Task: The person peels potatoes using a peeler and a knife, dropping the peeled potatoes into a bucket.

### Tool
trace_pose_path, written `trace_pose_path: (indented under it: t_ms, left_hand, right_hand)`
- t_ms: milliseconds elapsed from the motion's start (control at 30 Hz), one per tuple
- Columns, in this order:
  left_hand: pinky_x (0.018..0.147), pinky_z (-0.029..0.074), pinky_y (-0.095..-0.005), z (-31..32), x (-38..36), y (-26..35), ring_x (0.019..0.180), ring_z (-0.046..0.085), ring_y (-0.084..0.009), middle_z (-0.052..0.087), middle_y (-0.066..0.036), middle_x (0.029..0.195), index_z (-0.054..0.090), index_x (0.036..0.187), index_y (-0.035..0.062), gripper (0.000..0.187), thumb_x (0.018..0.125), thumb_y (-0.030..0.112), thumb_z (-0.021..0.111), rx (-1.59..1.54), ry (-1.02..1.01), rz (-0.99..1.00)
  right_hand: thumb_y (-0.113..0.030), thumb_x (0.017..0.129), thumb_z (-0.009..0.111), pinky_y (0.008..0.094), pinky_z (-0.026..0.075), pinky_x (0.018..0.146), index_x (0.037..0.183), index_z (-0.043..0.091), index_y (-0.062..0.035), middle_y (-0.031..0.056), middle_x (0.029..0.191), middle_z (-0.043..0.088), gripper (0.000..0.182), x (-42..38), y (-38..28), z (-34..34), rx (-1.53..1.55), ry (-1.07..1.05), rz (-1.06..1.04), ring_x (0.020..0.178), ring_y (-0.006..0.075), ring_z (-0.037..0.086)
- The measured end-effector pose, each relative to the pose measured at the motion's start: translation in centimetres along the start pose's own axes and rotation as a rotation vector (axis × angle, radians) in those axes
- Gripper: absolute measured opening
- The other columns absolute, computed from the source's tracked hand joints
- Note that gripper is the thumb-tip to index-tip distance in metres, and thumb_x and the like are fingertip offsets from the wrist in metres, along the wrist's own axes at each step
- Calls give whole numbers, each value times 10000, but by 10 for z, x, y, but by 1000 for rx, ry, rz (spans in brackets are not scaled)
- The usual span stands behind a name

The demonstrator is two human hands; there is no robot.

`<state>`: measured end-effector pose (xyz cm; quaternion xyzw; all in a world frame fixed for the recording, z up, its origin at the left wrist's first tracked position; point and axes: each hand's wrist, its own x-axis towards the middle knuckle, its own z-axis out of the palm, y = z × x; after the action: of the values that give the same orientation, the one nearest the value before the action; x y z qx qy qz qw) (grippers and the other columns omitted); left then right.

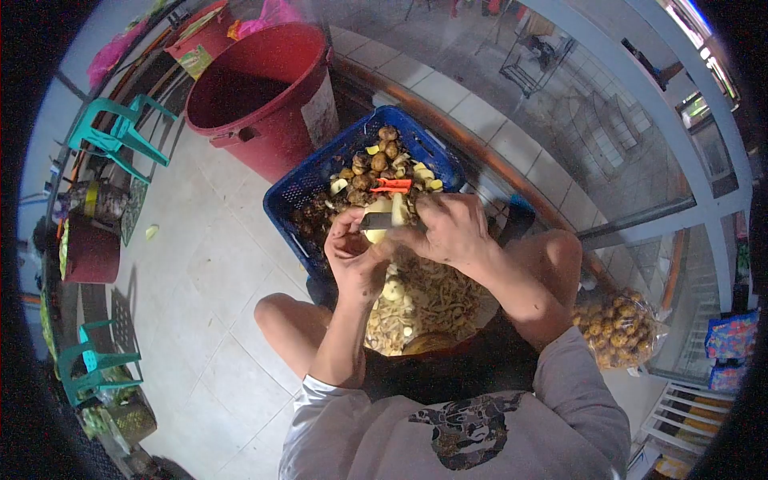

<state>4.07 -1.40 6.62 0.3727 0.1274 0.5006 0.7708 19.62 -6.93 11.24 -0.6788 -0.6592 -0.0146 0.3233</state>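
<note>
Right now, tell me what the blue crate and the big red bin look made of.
Blue crate: moulded plastic by the look, with perforated lattice walls and even matte colour. Big red bin: probably plastic too, smooth and slightly glossy, with a rolled rim and a moulded side handle.

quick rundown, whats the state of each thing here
left hand: gripping a potato
potato: partly peeled, held over the peels
right hand: closed on a knife
knife: blade against the potato
blue crate: holds unpeeled potatoes
red bin: open, no lid
</note>
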Motion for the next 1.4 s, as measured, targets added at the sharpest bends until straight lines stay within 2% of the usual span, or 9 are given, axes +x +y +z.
trace_pose_path:
  t_ms: [100, 267, 400, 500, 667, 800, 967, 1200, 1400]
  left_hand:
    - [861, 520, -325, 1, 0, -3, 975, 628, -173, 638, -84, 1075, 543, 1168, 1, 533, 711, 28, 815, 15, 93, 15]
    - [874, 520, -333, 2, 1, 8, 985, 632, -188, 638, -93, 1096, 539, 1194, 0, 551, 724, 76, 816, -130, -25, -160]
    - [881, 517, -333, -2, 0, 11, 988, 631, -188, 641, -92, 1092, 539, 1192, -3, 557, 719, 86, 819, -76, -55, -154]
    - [869, 520, -332, 0, -1, 11, 989, 630, -187, 637, -91, 1105, 535, 1193, 5, 564, 712, 67, 822, -83, -79, -125]
    - [865, 518, -328, 7, -3, 2, 994, 627, -186, 631, -91, 1116, 525, 1196, 10, 582, 695, 24, 820, -101, 22, -37]
    - [883, 509, -336, 3, -3, -2, 1009, 618, -194, 626, -92, 1113, 520, 1194, 11, 571, 698, 6, 804, -118, 100, -49]
    - [903, 502, -345, 2, 1, 6, 1020, 612, -207, 619, -99, 1119, 515, 1201, 12, 544, 724, 24, 778, -158, 4, -137]
    - [891, 517, -354, 4, 0, 13, 1022, 625, -216, 628, -108, 1122, 531, 1206, 2, 546, 719, 18, 778, -137, -51, -156]
    - [864, 533, -339, -6, -1, 2, 980, 643, -207, 643, -99, 1103, 545, 1191, 8, 561, 691, -39, 795, -106, -19, -90]
  right_hand:
    - [-622, 672, 752, 442, 499, 581, 744, 620, -3, 181, 633, 609, 637, 1, 2, 1, -76, 49, 25, 623, 398, 631]
    - [-767, 664, 650, 479, 523, 608, 761, 601, 48, 210, 677, 620, 822, 8, 5, -14, 71, -240, 55, 651, 420, 640]
    - [-677, 618, 759, 463, 482, 585, 758, 608, 24, 213, 696, 629, 730, 6, 7, -3, 169, -128, 19, 646, 403, 635]
    - [-775, 657, 647, 484, 524, 612, 771, 615, 19, 190, 673, 624, 803, 4, 7, -3, 170, -68, -47, 662, 421, 638]
    - [-569, 719, 736, 439, 502, 567, 773, 626, 7, 167, 665, 619, 589, -3, 0, 1, -8, 10, -25, 616, 377, 635]
    - [-550, 728, 736, 452, 500, 569, 769, 626, 11, 174, 665, 620, 573, -2, 0, 0, -21, 39, -42, 623, 393, 634]
    - [-748, 654, 673, 481, 524, 633, 821, 627, 20, 194, 718, 641, 787, 8, 1, -11, 125, -236, 108, 691, 410, 647]
    - [-782, 629, 665, 481, 515, 728, 921, 617, 23, 223, 826, 641, 857, 9, 0, -5, 325, -140, 56, 810, 434, 632]
    - [-700, 712, 661, 467, 527, 671, 762, 626, -24, 175, 718, 629, 679, 0, 1, 1, 182, -129, -9, 719, 392, 647]
